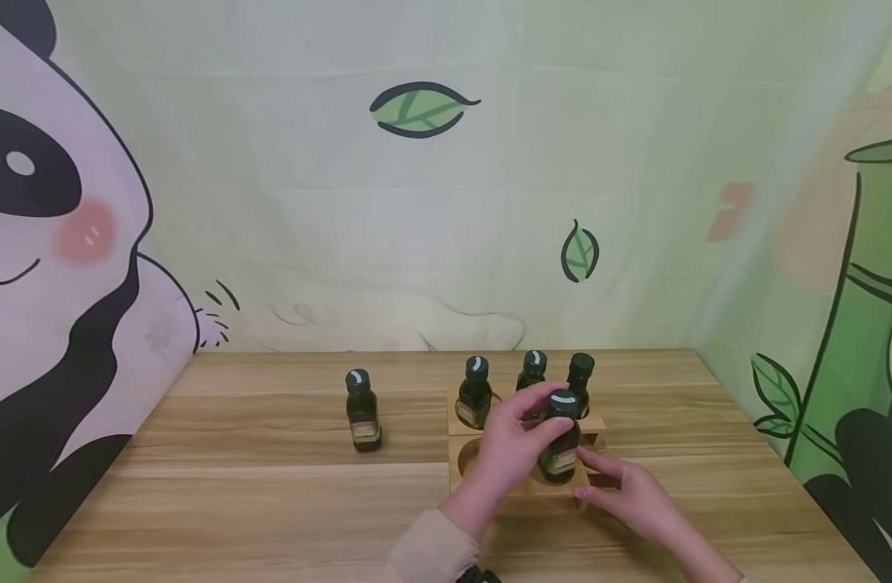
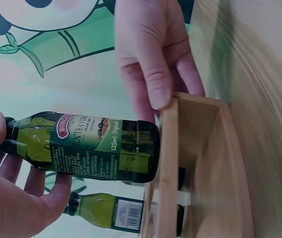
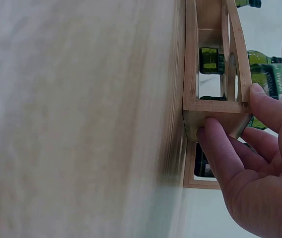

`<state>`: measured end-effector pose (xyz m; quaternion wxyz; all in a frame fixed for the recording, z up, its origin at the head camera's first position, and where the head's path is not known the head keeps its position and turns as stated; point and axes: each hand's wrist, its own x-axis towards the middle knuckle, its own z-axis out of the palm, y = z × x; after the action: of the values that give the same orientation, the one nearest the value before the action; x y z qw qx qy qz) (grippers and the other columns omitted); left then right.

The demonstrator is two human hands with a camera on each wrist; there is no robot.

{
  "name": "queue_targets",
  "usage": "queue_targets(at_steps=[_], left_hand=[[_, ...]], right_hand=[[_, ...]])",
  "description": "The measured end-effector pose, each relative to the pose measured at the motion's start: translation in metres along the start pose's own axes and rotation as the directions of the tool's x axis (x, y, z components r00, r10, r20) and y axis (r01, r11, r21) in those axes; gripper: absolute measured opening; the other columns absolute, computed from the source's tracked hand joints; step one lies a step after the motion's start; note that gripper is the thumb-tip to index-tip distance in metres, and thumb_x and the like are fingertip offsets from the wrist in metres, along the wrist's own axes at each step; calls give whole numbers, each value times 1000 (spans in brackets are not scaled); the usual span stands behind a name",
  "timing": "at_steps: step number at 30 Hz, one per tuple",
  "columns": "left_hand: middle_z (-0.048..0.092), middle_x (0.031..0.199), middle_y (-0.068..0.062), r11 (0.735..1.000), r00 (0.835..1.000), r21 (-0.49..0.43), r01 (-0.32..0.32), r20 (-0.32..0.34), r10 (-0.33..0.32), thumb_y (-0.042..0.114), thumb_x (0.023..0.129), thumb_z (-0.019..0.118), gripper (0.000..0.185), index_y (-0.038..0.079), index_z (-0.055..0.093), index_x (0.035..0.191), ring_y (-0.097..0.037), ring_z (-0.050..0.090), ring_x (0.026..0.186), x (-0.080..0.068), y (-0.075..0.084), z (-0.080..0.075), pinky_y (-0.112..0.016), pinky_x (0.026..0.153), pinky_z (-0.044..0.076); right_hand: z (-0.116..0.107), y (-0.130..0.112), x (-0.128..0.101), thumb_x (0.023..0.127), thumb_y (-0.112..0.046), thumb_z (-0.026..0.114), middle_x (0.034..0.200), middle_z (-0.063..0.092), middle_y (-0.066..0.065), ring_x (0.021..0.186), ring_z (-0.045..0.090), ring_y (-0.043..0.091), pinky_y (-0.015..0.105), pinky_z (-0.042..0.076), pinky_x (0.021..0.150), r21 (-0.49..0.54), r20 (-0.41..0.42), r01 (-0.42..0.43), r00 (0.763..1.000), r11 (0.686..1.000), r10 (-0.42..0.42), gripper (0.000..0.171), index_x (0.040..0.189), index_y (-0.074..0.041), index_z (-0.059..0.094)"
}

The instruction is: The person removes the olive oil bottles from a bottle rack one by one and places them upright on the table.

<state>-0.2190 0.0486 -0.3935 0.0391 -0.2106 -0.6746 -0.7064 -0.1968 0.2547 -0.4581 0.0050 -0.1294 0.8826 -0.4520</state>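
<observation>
My left hand grips a small dark green olive oil bottle by its cap and neck. The bottle's base is right at the top board of a wooden bottle rack, over a round hole in the front row's right part. At the rack's front right corner, my right hand holds the end panel, thumb on the top edge and fingers against the side. Three more bottles stand in the back row: a left one, a middle one and a right one.
Another olive oil bottle stands upright on the wooden table, left of the rack. Behind the table hangs a cloth backdrop printed with pandas, leaves and bamboo. The front row's left hole is partly hidden by my left wrist.
</observation>
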Motion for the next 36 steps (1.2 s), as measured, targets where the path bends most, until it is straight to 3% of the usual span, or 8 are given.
queue_targets(at_steps=[9,17,25,36], left_hand=[[71,112,-4,1000,999,-6,-28,19,28,5,89,72,35,13,69,123,-15,63,105,-5,9,-8,-31,89,53],[69,117,-2,999,999,27,-42,-17,43,6,88,74,35,14,70,123,-16,63,105,-7,9,-23,-35,88,53],[68,117,-12,997,997,14,-72,-30,72,1,88,73,36,5,67,123,-23,63,106,-8,12,-45,-36,88,55],[67,113,-17,997,995,64,-34,-92,40,0,90,70,38,4,65,127,-27,62,103,-13,19,-79,-39,87,55]], right_hand=[[0,-1,0,86,-19,78,136,55,26,102,67,31,32,57,82,12,9,-39,999,999,39,56,135,1,58],[-1,1,1,88,-22,76,139,50,28,106,66,35,31,57,82,34,43,-41,998,999,39,60,138,2,54],[-1,-1,0,87,-23,77,141,48,29,107,65,37,32,57,82,53,48,-50,998,997,47,63,139,3,53],[0,-2,-1,87,-20,77,141,48,28,106,65,35,32,57,82,38,37,-59,998,998,57,62,138,3,53]])
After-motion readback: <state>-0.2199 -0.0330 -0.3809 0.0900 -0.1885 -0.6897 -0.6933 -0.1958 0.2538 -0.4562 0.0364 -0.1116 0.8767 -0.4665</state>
